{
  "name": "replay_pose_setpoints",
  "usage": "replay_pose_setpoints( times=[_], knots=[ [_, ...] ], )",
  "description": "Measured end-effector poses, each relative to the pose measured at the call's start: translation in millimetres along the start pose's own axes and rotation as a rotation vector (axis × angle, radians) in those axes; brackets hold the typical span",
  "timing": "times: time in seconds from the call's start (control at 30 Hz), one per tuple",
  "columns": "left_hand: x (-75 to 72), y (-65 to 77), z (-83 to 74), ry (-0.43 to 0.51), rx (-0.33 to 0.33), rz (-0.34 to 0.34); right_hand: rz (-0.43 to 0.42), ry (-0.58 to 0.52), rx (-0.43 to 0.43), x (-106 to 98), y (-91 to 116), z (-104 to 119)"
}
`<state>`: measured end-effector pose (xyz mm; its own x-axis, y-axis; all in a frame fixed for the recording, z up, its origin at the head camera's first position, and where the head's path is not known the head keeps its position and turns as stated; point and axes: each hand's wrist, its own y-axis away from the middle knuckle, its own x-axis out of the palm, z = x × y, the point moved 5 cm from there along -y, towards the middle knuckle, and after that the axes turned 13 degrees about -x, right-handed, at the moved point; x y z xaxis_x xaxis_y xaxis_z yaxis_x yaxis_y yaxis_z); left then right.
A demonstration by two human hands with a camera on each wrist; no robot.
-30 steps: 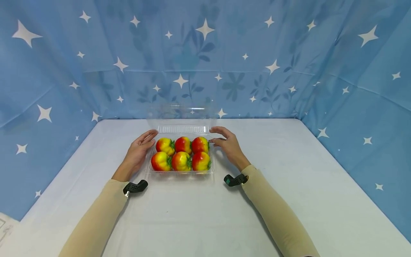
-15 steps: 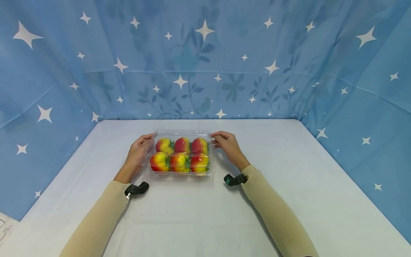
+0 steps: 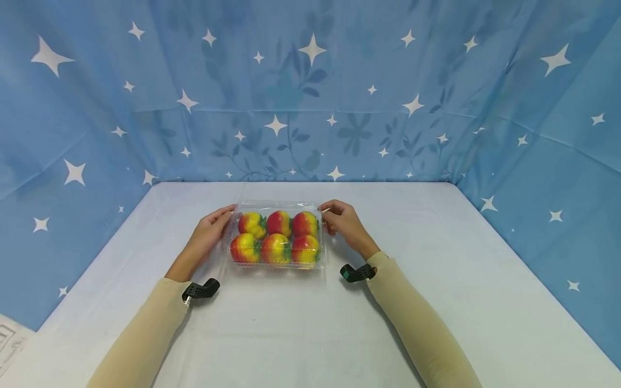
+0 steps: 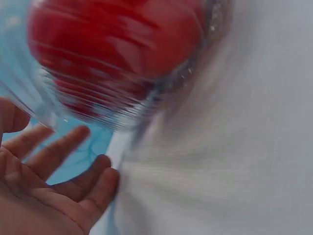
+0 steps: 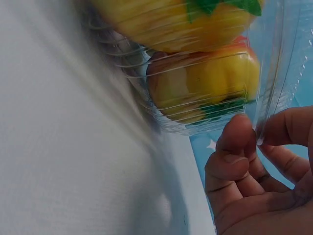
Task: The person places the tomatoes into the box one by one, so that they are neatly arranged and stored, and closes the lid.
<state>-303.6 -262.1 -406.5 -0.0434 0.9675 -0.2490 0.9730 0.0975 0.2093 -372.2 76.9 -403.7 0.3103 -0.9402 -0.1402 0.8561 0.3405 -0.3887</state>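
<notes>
A clear plastic clamshell container [image 3: 274, 267] sits on the white table with its hinged lid down over the base. Inside, in two rows, lie several red-and-yellow bell peppers [image 3: 276, 248] with green stems. My left hand [image 3: 206, 234] is at the far left corner; in the left wrist view its thumb and index finger pinch the rim, while the other fingers [image 4: 100, 188] spread loosely below. At the far right corner, my right hand [image 3: 348, 226] pinches the rim between thumb and fingers, as the right wrist view shows. Whether the lid is latched cannot be seen.
The white-covered table [image 3: 301, 328] extends around the container on every side. Blue star-patterned curtain [image 3: 310, 102] encloses the back and both sides. A black wrist-camera mount [image 3: 202, 289] is worn on each arm. Part of a printed sheet [image 3: 12, 339] shows at the lower left.
The container's lid has swung from standing open at the back to lying down over the peppers. Both hands have stayed at the back corners, and their fingers now take the rim.
</notes>
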Motion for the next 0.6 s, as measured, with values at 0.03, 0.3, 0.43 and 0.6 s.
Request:
replay_pose_setpoints(
  times=[0.03,0.3,0.43,0.6],
  knots=[
    [-0.3,2.9,-0.5,-0.018,-0.008,0.011,-0.001,0.004,0.003,0,0,-1],
    [-4.6,41.0,-5.0,-0.141,-0.042,0.102,-0.028,0.004,0.005,2,-2,-2],
    [-6.1,61.4,-1.3,-0.171,-0.114,0.16,-0.051,0.033,-0.012,2,-2,-1],
    [-5.1,76.6,1.5,-0.18,-0.218,0.219,-0.073,0.08,-0.019,4,0,1]
  ],
)
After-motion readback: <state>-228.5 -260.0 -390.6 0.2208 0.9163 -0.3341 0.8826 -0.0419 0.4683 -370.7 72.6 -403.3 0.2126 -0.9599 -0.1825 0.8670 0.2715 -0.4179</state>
